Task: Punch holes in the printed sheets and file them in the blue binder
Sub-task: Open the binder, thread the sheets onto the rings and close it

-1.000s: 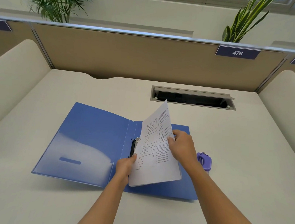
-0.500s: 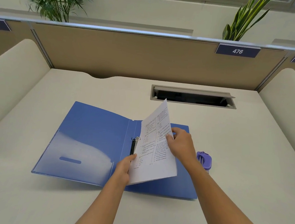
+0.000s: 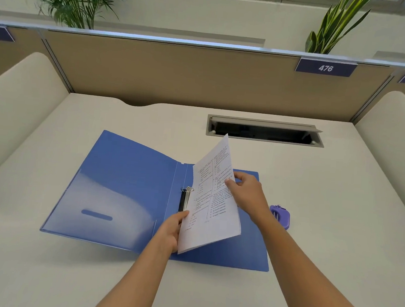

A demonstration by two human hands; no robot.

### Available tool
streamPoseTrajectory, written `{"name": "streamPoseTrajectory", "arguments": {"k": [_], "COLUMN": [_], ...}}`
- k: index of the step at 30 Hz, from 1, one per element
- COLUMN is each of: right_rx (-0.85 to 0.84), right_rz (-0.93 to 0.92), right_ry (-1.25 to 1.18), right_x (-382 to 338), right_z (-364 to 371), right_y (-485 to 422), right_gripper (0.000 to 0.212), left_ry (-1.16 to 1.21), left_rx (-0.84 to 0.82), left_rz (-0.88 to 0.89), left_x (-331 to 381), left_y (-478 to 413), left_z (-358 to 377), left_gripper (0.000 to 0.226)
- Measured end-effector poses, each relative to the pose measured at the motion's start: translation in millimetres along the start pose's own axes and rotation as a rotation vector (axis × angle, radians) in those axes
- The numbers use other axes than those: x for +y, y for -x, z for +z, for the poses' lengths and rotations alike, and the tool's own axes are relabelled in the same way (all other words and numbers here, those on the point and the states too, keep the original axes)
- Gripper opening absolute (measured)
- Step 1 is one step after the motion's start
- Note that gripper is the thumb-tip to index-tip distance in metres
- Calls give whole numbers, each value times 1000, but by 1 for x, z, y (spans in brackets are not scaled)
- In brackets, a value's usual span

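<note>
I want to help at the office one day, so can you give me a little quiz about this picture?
1. True or false: the blue binder lies open on the desk.
2. The left hand and right hand both hold what? A) printed sheets B) a pen C) a cup
3. Fill in: the punch right of the binder is coloured ___.
Key: 1 true; 2 A; 3 purple.
</note>
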State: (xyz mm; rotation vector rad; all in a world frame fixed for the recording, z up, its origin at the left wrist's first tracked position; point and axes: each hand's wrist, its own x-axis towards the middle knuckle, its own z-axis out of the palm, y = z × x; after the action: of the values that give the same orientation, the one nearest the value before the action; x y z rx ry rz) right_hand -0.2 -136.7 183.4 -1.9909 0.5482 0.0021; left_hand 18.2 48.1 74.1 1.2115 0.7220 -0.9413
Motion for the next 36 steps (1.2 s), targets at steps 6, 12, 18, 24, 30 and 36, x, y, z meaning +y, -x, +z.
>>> {"name": "streamPoseTrajectory", "arguments": {"k": [6,12,18,24,30,36], "right_rx": [-6,-15,-28,-18,-24,-18], "right_rz": [12,24,20,10,-4,-50], "right_ry": [-18,-28,-27,-29,-10,102], "right_x": [1,1,-1,-1,-1,-2], "right_z": [2,2,3,3,4,4], "right_y": [-1,1,2,3,5,8], "right_gripper": [27,27,29,30,32,34], "left_ry": [-15,8,29,47,-18,-123], "left_rx": [8,-5,-9,-13,113,232], "left_rz": [14,0,-3,35,123,212], "left_x": [-2,0,-1,-4,-11,-18], "left_y": [-1,-2,-6,-13,-22,-22], "left_z": [2,1,-2,-3,0,11], "left_gripper": [40,26,27,31,29,26]}}
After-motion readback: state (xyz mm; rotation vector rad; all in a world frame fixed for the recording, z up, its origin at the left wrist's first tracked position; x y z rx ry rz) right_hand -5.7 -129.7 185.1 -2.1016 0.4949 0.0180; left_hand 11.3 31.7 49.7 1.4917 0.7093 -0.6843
